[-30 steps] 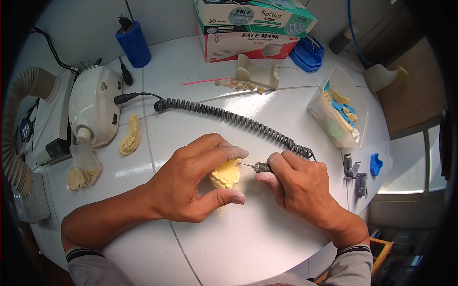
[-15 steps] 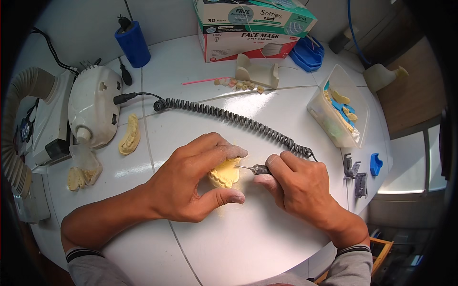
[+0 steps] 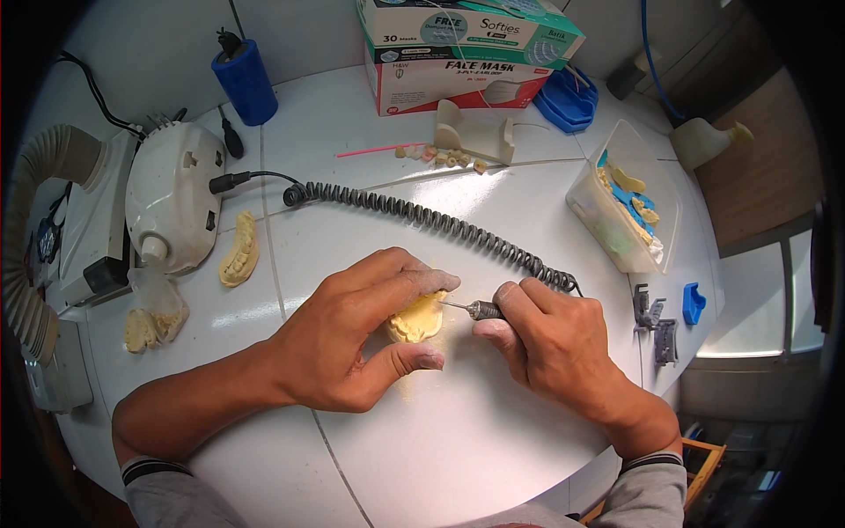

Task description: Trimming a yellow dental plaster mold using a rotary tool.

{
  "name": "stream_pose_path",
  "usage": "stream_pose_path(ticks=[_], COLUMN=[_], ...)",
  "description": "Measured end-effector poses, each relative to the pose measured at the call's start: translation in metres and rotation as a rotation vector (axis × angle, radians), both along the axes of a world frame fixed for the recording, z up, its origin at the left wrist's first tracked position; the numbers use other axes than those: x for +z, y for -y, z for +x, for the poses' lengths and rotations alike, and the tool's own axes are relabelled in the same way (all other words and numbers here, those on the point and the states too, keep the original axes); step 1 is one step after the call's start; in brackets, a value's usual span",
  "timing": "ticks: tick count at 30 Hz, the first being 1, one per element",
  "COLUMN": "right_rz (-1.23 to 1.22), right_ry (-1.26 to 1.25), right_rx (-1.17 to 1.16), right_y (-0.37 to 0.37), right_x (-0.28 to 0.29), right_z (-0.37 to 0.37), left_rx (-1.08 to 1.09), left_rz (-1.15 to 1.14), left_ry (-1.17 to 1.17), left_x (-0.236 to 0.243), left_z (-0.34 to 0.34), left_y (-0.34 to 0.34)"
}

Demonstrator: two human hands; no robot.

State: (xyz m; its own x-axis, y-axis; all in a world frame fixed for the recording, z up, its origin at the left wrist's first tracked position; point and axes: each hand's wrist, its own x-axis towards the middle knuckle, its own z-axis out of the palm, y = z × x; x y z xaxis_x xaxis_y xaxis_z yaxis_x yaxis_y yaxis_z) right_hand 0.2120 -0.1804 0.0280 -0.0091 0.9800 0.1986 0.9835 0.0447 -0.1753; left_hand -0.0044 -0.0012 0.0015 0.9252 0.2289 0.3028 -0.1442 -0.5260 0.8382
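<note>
In my left hand is a pale yellow dental cast, held between the thumb below and the fingers above. Its tooth ridge faces partly toward me. My right hand is closed round a dark rotary handpiece in a pen-like grip. The handpiece's thin metal bur points left and reaches the cast's right edge; whether it touches is too fine to tell. Yellow dust lies on the white tiled table around the cast. A black coiled cord runs from the handpiece side to a white control box.
Two more yellow casts lie at left, the lower beside a plastic bag. Mask boxes and a beige holder stand behind. At right are a clear tub, grey plastic pieces and a blue piece.
The cast has tilted slightly in my left hand, and its left thumb has shifted a little. The handpiece and my right hand have moved slightly right.
</note>
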Motion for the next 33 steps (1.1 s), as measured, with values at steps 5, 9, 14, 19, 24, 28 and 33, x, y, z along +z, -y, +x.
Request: stream_pose_path(ticks=[5, 9, 14, 19, 24, 28, 33], right_rz=[-0.021, -0.02, -0.03, -0.028, -0.015, -0.013, -0.02], right_ry=[0.021, 0.022, 0.038, 0.04, 0.042, 0.03, 0.034], right_rx=[-0.01, 0.009, 0.003, -0.006, -0.015, -0.025, -0.009], right_y=[-0.0001, -0.0004, -0.0007, -0.0009, -0.001, -0.0013, -0.001], right_x=[0.0012, 0.0013, 0.002, 0.0026, 0.0016, 0.0014, 0.0022], right_z=[-0.0012, -0.0009, -0.0023, -0.0039, -0.0049, -0.005, -0.0042], left_rx=[0.006, 0.018, 0.036, 0.054, 0.058, 0.054, 0.051], left_rz=[-0.006, -0.007, 0.006, 0.008, 0.018, 0.022, 0.013], left_ry=[0.0, 0.024, -0.009, -0.01, -0.008, -0.019, -0.007], left_x=[-0.001, -0.0034, 0.0002, 0.0011, 0.0011, 0.003, 0.0026], left_z=[0.0002, 0.0009, 0.0005, 0.001, 0.0009, 0.0008, 0.0011], left_y=[0.0002, 0.0013, 0.0015, 0.0029, 0.0027, 0.0026, 0.0028])
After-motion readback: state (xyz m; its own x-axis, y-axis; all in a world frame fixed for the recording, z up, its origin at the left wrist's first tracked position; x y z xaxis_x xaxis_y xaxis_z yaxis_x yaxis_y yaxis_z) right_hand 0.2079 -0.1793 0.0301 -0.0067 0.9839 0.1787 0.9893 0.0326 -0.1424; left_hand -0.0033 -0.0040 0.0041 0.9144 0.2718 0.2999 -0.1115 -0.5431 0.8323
